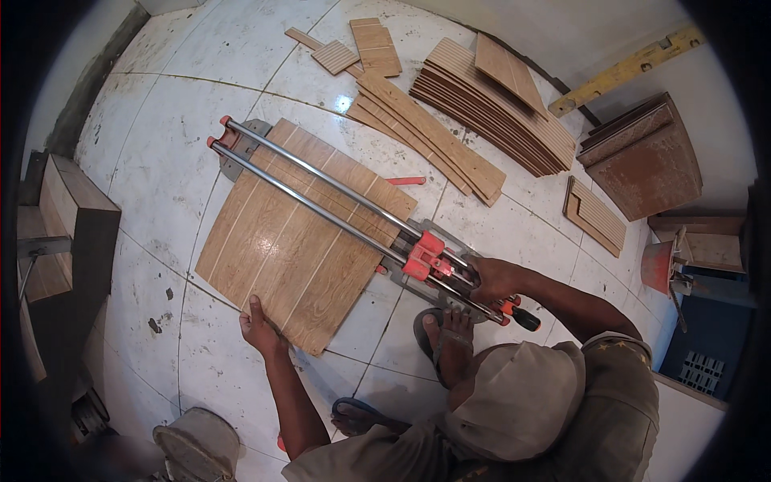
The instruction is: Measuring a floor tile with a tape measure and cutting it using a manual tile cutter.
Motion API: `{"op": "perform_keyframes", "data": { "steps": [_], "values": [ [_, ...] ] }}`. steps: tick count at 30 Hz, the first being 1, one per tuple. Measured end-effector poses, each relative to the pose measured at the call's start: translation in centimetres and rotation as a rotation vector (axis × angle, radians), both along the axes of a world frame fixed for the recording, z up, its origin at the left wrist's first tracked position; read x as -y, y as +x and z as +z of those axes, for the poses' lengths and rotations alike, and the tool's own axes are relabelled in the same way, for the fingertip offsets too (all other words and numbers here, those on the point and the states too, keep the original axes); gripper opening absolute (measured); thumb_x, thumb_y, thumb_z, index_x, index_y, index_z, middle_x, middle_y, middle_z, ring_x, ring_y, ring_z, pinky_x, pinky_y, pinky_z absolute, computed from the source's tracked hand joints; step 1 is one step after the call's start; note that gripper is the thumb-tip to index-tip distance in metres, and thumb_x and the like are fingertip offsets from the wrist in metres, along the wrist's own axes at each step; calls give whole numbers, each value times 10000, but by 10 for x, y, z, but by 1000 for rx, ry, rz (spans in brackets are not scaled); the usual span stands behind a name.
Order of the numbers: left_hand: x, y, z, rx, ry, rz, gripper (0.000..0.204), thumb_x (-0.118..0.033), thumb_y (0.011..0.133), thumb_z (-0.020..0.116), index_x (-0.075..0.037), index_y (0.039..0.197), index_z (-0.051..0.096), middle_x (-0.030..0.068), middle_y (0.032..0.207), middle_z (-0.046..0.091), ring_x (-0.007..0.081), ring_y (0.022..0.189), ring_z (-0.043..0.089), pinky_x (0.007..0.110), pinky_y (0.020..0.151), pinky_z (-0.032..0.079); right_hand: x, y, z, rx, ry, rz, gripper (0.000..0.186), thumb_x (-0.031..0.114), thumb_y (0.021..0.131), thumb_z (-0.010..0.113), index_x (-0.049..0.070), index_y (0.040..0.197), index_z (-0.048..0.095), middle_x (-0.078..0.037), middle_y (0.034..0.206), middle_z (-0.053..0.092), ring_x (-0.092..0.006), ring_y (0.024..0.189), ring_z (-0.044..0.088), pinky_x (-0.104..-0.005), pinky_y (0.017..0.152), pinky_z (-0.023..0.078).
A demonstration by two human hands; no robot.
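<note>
A wood-look tile [297,233] with pale stripes lies slantwise under the twin steel rails of a manual tile cutter [309,217]. The cutter's red carriage [427,255] stands beyond the tile's right edge, on the near part of the rails. My left hand [259,328] grips the tile's near left edge, thumb on top and fingers out of sight beneath. My right hand [491,279] is closed at the cutter's near end, beside the rails, its fingers partly hidden. An orange and black handle [522,316] sticks out just below that hand, apart from it.
Cut tile strips [434,140] and a stack of ribbed tiles [490,104] lie farther off. Brown tiles [642,157] lean by the wall under a yellow spirit level [626,74]. A grey bucket [197,442] is at lower left, a red container [658,265] at right. My sandalled feet flank the cutter's near end.
</note>
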State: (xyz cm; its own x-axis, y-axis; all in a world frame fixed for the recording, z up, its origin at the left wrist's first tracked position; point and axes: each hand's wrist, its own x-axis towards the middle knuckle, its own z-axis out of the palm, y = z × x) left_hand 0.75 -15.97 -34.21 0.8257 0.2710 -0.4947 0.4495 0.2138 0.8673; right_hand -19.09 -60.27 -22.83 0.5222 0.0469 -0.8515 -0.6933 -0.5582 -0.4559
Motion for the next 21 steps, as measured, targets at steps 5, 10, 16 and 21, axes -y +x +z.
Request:
{"op": "perform_keyframes", "data": {
  "steps": [5, 10, 16, 21],
  "values": [
    [0, -1, -1, 40, -68, -11, 335, -215, 956, 757, 1, 1081, 532, 140, 1036, 683, 219, 891, 687, 369, 807, 585, 6, 1, 3, 17, 29, 41, 620, 312, 708, 786, 12, 1201, 559, -165, 1018, 661, -287, 960, 654, -404, 846, 512],
    [0, -1, -3, 41, 12, 30, 300, -224, 963, 746, -12, 1061, 559, 128, 1018, 696, 207, 868, 694, 346, 782, 593, 28, 35, 11, 4, 63, 15, 653, 465, 803, 817, 17, 1238, 628, -115, 913, 707, -226, 834, 674, -348, 778, 517],
    [3, -1, 2, 37, -40, 43, 271, -214, 968, 738, -28, 1063, 566, 108, 1022, 696, 190, 886, 683, 338, 788, 580, 8, 141, -39, 708, -341, -99, 518, 459, 871, 723, 13, 1129, 663, -184, 1015, 681, -323, 928, 680, -434, 800, 534],
    [3, -1, 5, 33, -29, 19, 271, -216, 971, 733, -27, 1063, 562, 112, 1027, 693, 198, 886, 684, 344, 795, 580, -26, 214, -69, 785, -399, -124, 496, 449, 869, 730, 1, 1077, 677, -207, 1035, 674, -374, 995, 666, -472, 857, 528]
  ]
}}
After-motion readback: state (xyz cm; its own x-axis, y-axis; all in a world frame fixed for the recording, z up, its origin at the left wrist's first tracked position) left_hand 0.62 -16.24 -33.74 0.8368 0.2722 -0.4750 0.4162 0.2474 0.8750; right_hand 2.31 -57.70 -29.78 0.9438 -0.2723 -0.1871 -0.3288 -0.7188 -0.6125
